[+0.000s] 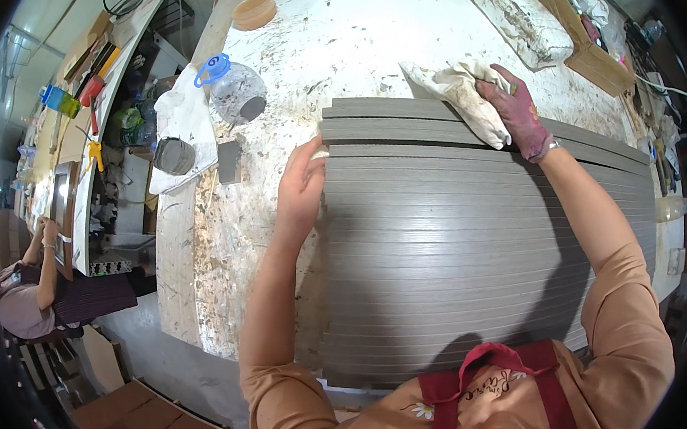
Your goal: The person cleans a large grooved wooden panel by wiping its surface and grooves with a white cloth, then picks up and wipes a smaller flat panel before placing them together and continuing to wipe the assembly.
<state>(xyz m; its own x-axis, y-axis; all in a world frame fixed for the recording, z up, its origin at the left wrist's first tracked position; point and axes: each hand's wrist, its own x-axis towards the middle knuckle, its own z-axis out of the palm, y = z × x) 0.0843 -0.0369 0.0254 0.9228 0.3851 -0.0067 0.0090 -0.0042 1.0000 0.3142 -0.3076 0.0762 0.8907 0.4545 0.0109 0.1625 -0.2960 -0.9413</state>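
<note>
Many long grey strips point(442, 231) lie side by side on the worktable, with a dark gap dividing the far few from the rest. My bare left hand point(302, 184) is at their left end, its fingers bent and closed against the end of a far grey strip point(385, 130) beside the gap; the fingertips are partly hidden. In a stained purple glove, my right hand point(519, 112) grips a crumpled, soiled white cloth point(463, 96). That cloth rests across the far strips, right of their middle, and its lower tip reaches the gap.
A clear jug with a blue lid point(237, 90), a dark-filled jar point(174, 156) and a grey block point(230, 162) stand left of the strips. Farther off are a round tan container point(254, 12), a stained white package point(522, 21) and a cardboard box point(589, 50). Another person point(38, 287) works at the left.
</note>
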